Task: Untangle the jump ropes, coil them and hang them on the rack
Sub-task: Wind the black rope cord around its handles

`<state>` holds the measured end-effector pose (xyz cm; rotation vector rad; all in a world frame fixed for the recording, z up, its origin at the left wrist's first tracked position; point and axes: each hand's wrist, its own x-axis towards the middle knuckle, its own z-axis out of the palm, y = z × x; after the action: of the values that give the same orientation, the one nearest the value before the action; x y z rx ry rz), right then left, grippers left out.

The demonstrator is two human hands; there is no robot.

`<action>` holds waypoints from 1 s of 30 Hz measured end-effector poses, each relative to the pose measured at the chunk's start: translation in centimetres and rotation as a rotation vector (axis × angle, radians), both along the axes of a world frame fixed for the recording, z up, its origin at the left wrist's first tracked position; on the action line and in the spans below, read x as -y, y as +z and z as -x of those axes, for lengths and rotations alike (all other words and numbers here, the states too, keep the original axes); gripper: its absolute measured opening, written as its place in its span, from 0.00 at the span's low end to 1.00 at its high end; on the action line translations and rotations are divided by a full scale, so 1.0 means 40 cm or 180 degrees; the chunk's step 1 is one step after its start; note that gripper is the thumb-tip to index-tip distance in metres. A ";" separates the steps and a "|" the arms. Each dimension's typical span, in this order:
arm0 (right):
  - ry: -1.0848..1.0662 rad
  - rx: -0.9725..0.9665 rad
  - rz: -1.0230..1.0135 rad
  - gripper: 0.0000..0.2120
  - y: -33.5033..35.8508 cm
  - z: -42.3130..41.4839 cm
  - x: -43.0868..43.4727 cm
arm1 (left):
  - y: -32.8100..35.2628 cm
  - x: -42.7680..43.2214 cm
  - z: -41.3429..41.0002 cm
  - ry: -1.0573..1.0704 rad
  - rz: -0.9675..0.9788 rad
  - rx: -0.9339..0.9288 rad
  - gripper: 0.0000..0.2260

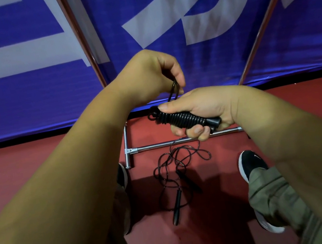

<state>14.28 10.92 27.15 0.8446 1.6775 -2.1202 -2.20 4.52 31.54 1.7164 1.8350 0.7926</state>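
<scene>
Head view | right hand [196,109] at frame centre clamped round coiled jump rope [183,118], steadying it | left hand [148,76] just above pinches the loose loop [174,89], probably to tuck it | second jump rope [175,162] tangled on floor, lower centre | rack [160,145]: base visible, top cut off

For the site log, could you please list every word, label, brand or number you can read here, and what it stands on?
None can be read.
Blue banner: big white strokes, cropped characters, no whole word.
Black shoe: small white mark, too small to read.
Coiled jump rope and jump rope on the floor: no lettering shows.
</scene>
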 end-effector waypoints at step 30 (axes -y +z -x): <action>-0.1287 0.0172 -0.1725 0.09 -0.064 0.025 -0.046 | -0.030 -0.015 0.043 0.0507 0.1148 -0.0246 0.21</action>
<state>13.28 12.75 24.59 1.4891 2.2480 -1.8505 -3.92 5.10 30.35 1.4025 2.0402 0.4234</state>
